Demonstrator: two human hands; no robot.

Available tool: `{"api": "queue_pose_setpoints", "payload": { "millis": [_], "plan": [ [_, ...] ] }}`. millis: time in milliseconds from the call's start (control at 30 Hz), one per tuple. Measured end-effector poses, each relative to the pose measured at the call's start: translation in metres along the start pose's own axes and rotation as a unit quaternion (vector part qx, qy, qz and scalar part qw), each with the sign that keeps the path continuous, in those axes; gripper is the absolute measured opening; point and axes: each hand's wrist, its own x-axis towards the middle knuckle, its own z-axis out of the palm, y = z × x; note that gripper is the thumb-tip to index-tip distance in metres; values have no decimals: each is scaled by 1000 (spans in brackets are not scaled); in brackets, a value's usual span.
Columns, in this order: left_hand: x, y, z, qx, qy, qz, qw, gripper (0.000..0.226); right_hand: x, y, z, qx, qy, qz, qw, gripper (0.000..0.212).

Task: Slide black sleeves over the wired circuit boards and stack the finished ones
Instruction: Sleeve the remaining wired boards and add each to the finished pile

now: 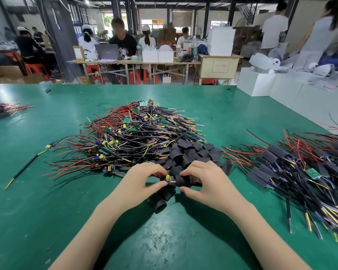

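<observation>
From the head view, you are working just near of the loose sleeve heap (191,152) on the green mat (47,191). Your left hand (141,184) is pinching the small circuit board (169,178) between thumb and fingertips, and your right hand (205,184) is gripping the black sleeve (181,181). The board's long axis is running left to right, its yellow capacitor end still showing at the sleeve's left mouth. Be keeping the mouth rounded open and feeding the board straight along that axis, so no part is snagging. The finished stack (293,168) is lying to the right.
</observation>
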Motion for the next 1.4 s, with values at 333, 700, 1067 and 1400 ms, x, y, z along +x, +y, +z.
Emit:
{"api": "queue_pose_setpoints", "payload": {
  "millis": [333, 700, 1067, 1400],
  "plan": [
    [1, 9, 1, -83, 24, 9, 996, 19, 0, 0, -1, 84, 30, 30, 996, 29],
    [-1, 4, 1, -126, 17, -37, 991, 9, -1, -3, 0, 93, 40, 4, 995, 30],
    [1, 4, -2, -201, 3, -96, 975, 15, -2, -2, 0, 68, 34, -38, 996, 35],
    [0, 9, -2, -166, 21, -37, 985, 22, 0, -1, 3, 170, 15, 21, 985, 33]
  ]
}}
